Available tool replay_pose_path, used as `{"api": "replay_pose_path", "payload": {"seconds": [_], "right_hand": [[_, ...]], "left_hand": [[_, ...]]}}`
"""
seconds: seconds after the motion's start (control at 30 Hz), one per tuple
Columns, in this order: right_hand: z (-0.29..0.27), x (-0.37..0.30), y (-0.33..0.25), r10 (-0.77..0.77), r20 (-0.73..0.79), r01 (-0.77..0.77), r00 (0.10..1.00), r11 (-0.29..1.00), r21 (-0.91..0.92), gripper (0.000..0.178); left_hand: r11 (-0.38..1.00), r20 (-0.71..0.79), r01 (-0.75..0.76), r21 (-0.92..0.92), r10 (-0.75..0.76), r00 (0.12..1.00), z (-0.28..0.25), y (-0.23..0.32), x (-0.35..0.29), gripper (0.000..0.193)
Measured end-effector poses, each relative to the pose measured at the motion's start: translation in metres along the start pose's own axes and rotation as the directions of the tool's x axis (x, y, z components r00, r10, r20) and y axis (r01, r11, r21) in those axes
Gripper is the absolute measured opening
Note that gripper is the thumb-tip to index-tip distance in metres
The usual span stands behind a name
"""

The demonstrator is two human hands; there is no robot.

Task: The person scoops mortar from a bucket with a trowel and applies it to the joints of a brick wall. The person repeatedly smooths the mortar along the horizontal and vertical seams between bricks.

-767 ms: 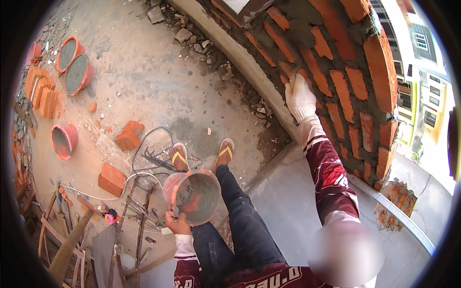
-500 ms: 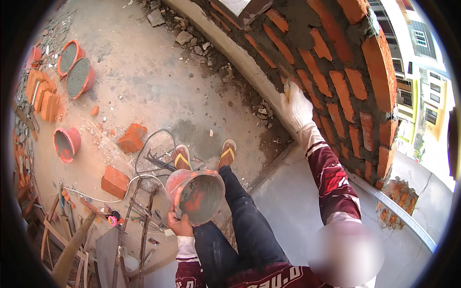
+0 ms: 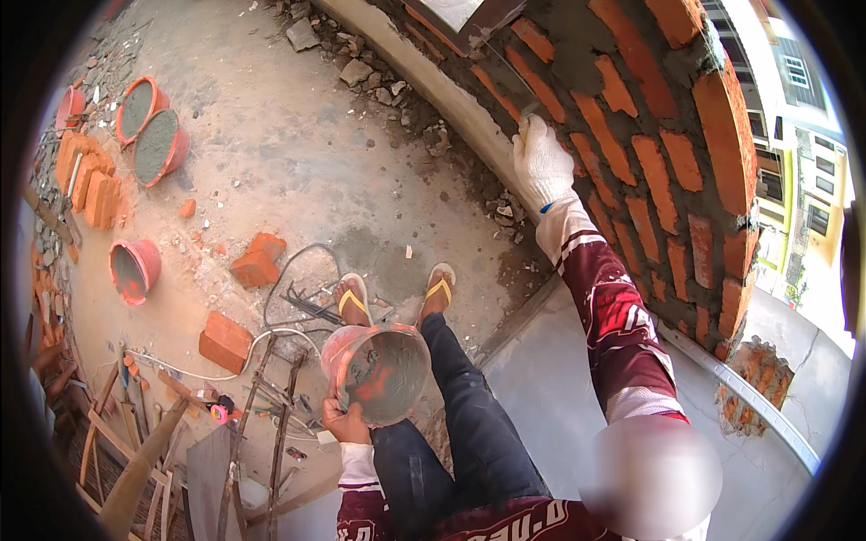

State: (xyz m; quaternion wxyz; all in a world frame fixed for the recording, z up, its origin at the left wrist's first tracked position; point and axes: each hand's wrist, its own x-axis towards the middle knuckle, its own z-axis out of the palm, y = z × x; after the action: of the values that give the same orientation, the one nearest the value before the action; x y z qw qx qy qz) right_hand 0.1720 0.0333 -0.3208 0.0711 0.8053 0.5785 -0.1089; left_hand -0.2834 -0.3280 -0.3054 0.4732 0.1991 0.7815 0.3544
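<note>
Two hands engaged. Left hand (image 3: 345, 421): grip clamped on bucket (image 3: 337, 356), in front of the legs (image 3: 478, 415); mortar (image 3: 397, 365) inside. Right hand (image 3: 543, 164): curled by the wall (image 3: 651, 171); cannot tell what it clamps. Advised: steady the bucket, press mortar firmly, stroke evenly.

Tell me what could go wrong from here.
The red bucket, gripped only by the bare left hand, might tip and spill its gray mortar. The looped black cable near the left flip-flop could cause a trip if the person steps that way.
</note>
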Motion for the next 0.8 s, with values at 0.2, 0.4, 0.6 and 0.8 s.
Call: {"api": "replay_pose_path", "payload": {"seconds": [0.2, 0.4, 0.6, 0.8], "right_hand": [[0.022, -0.019, -0.005, -0.055, 0.031, 0.055, 0.998, 0.998, -0.013, 0.037], [0.042, 0.004, 0.032, 0.007, 0.121, 0.014, 0.993, 0.985, -0.169, 0.027], [-0.012, -0.005, -0.023, -0.018, -0.078, 0.025, 0.997, 0.996, 0.086, 0.036], [0.013, -0.007, -0.009, -0.032, -0.11, 0.041, 0.993, 0.996, 0.081, 0.038]], "left_hand": [[0.993, -0.026, -0.114, 0.024, 0.115, 0.993, 0.006, 0.009, -0.002, 0.031], [0.993, 0.011, -0.087, 0.079, 0.086, 0.996, -0.011, 0.01, 0.002, 0.032], [0.998, -0.001, -0.052, 0.037, 0.052, 0.999, -0.009, 0.001, 0.001, 0.032], [0.99, 0.013, -0.116, 0.074, 0.116, 0.993, -0.005, 0.009, -0.001, 0.031]]}}
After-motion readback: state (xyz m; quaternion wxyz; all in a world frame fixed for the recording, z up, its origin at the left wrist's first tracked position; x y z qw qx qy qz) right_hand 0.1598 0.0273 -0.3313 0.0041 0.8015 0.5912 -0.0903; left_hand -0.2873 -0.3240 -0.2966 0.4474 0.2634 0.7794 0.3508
